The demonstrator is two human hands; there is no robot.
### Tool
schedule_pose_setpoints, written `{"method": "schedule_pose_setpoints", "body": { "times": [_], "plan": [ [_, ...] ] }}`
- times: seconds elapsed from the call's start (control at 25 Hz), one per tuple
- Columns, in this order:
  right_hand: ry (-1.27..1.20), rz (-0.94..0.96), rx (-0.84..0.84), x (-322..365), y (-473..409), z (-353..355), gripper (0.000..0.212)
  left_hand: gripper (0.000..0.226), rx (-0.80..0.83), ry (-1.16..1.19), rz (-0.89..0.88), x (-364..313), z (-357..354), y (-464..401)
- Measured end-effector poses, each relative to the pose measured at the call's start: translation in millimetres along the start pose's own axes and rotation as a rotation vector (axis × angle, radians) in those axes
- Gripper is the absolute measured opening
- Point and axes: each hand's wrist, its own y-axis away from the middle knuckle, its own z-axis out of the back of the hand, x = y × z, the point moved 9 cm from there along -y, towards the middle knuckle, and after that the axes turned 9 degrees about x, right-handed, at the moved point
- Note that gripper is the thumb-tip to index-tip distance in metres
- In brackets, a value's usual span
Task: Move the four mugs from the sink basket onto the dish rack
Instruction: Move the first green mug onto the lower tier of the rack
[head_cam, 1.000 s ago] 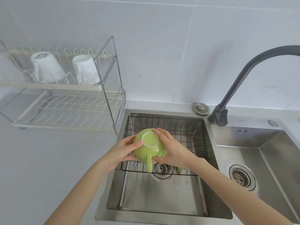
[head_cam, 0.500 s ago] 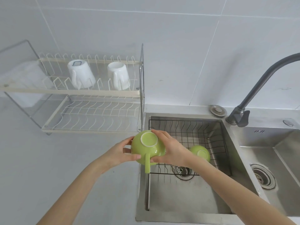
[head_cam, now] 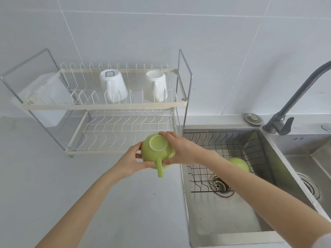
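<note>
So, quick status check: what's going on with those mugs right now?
Both hands, left and right, grip green mug upside down before dish rack. Two white mugs racked. One green mug in sink basket. Path clear.

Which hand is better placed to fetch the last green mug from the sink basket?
Right. The right hand is on the sink side, its forearm over the basket beside the remaining green mug; the left hand is over the counter.
</note>
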Motion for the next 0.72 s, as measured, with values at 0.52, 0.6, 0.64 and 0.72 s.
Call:
{"method": "schedule_pose_setpoints", "body": {
  "times": [0.52, 0.6, 0.64, 0.72],
  "plan": [
    [0.004, -0.176, 0.084, -23.3, -102.6, 13.4, 0.097, 0.083, 0.030, -0.137, 0.044, 23.3, 59.2, -89.1],
    [0.020, -0.203, 0.098, -29.8, -111.3, 12.4, 0.097, 0.076, 0.010, -0.159, 0.053, 27.1, 60.6, -101.4],
    [0.024, -0.215, 0.104, -32.9, -115.3, 12.7, 0.097, 0.074, 0.004, -0.171, 0.057, 28.7, 60.8, -107.4],
    [0.023, -0.234, 0.113, -38.5, -122.6, 13.9, 0.097, 0.070, -0.005, -0.197, 0.057, 30.2, 61.1, -115.5]
  ]
}}
